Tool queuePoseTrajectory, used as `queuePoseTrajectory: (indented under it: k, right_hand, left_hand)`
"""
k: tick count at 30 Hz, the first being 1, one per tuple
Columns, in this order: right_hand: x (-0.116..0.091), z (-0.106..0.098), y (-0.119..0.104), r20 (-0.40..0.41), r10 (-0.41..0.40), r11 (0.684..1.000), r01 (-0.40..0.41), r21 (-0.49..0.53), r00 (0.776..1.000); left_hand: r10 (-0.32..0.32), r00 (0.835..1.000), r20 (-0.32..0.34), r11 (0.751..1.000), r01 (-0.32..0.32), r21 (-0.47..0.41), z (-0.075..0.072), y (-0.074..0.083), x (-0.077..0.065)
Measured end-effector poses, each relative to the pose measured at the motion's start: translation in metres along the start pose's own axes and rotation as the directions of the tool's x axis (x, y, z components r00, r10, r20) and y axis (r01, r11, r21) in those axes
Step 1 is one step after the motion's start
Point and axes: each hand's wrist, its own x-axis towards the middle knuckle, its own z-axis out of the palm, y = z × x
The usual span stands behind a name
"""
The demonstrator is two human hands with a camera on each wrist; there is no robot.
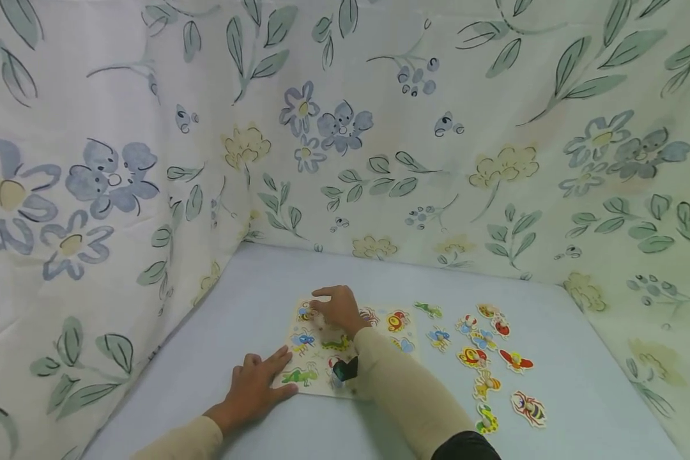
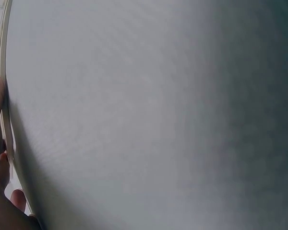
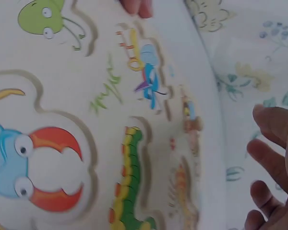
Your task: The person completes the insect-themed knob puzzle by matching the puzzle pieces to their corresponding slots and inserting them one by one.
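A pale puzzle board with cut-out insect shapes lies on the table. My left hand rests at its lower left corner, fingertips on the left edge and thumb by the front edge. In the right wrist view the left fingertips show at the board's rim. My right hand reaches over the upper left, close to a bee. Its fingers are spread and loosely bent in the right wrist view, with nothing between them. The right forearm hides part of the board's lower right.
Several loose insect pieces lie right of the board, among them a green one, a blue one, a red-winged one and a spider. A flowered cloth hangs around the table's back and sides.
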Motion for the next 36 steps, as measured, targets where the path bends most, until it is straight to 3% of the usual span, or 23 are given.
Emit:
queuePoseTrajectory:
  k: [9,27,36]
  right_hand:
    - [-0.004,-0.026,-0.006,-0.001,-0.008,1.0,0.008,-0.007,1.0]
    - [-0.037,-0.082,-0.025,-0.128,-0.08,0.996,0.083,0.018,0.989]
    - [-0.058,-0.113,-0.025,-0.254,-0.141,0.986,0.16,0.055,0.957]
  left_hand:
    - [-0.021,1.0,0.023,1.0,0.022,-0.015,-0.004,0.004,-0.001]
    - [-0.031,0.999,0.013,1.0,0.031,-0.001,-0.003,0.002,0.0]
    - [-0.023,1.0,0.015,1.0,0.023,-0.007,-0.004,0.004,0.0]
